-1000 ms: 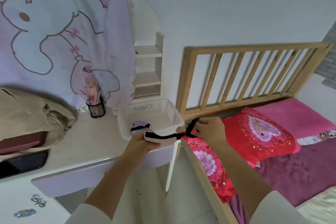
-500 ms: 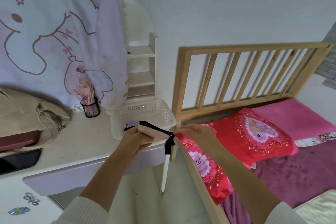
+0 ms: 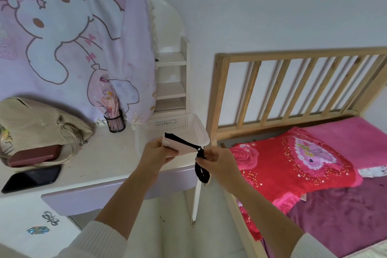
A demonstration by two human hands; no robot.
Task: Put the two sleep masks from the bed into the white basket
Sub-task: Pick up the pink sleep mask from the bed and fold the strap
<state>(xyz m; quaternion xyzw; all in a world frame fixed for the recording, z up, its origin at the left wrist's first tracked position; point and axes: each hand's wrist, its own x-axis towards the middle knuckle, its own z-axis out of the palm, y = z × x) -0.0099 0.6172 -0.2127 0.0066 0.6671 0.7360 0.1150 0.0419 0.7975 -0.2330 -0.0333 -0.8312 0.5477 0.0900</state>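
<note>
A pale pink sleep mask point(image 3: 181, 147) with a black elastic strap point(image 3: 201, 170) is held in front of the white basket point(image 3: 196, 126), just over the basket's near rim. My left hand point(image 3: 156, 154) grips the mask's left end. My right hand point(image 3: 217, 160) pinches the strap at the mask's right end, and a loop of strap hangs down below it. The basket stands on the right end of the white desk point(image 3: 100, 153). My hands and the mask hide the basket's inside, so the other mask is out of sight.
On the desk lie a beige handbag point(image 3: 39, 125), a dark red case point(image 3: 34, 155), a black phone point(image 3: 31, 178) and a mesh pen cup point(image 3: 115, 120). A wooden bed frame point(image 3: 219, 98) with a red pillow point(image 3: 293, 163) stands right of the desk.
The strap, stretched between both hands a second ago, now hangs slack in a loop under my right hand. Both hands have drawn close together at the basket's near rim.
</note>
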